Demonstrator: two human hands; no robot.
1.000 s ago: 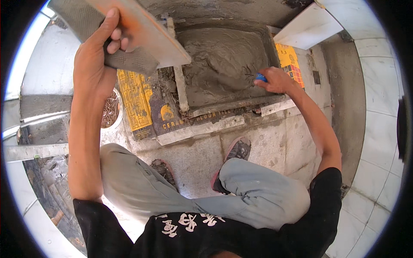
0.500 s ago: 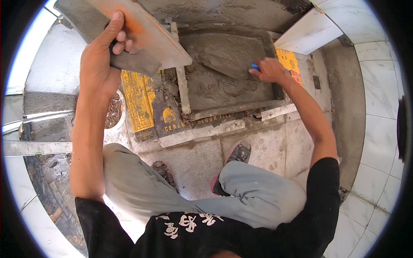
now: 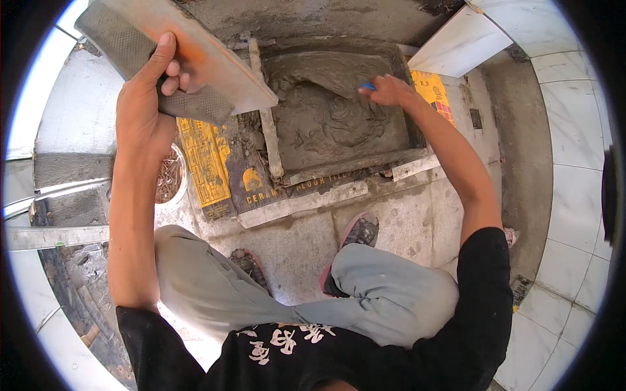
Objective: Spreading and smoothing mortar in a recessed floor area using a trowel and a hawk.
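Raised at the upper left, my left hand point(image 3: 151, 81) grips two flat tile pieces, its thumb lying over them. One is a pale tile piece point(image 3: 218, 55) with an orange stain; the other is a dark grey textured tile piece point(image 3: 120, 42) underneath. My right hand point(image 3: 389, 91) is closed around the blue handle point(image 3: 368, 86) of a trowel. The trowel's blade is coated grey and partly sunk in wet mortar point(image 3: 339, 130). That mortar lies in a shallow rectangular trough point(image 3: 270, 146) with crusted walls.
Flattened yellow and dark tile cartons point(image 3: 207, 169) lie under and beside the trough. A round white bucket point(image 3: 185, 176) with thin brown pieces stands by my left forearm. A white marbled tile point(image 3: 460, 42) leans at the upper right. My shoes point(image 3: 360, 232) are on the paved floor.
My right hand has drawn the trowel a little to the left through the mortar, leaving fresh swirls and a hollow. My left hand still holds the tile pieces, slightly lower and further left.
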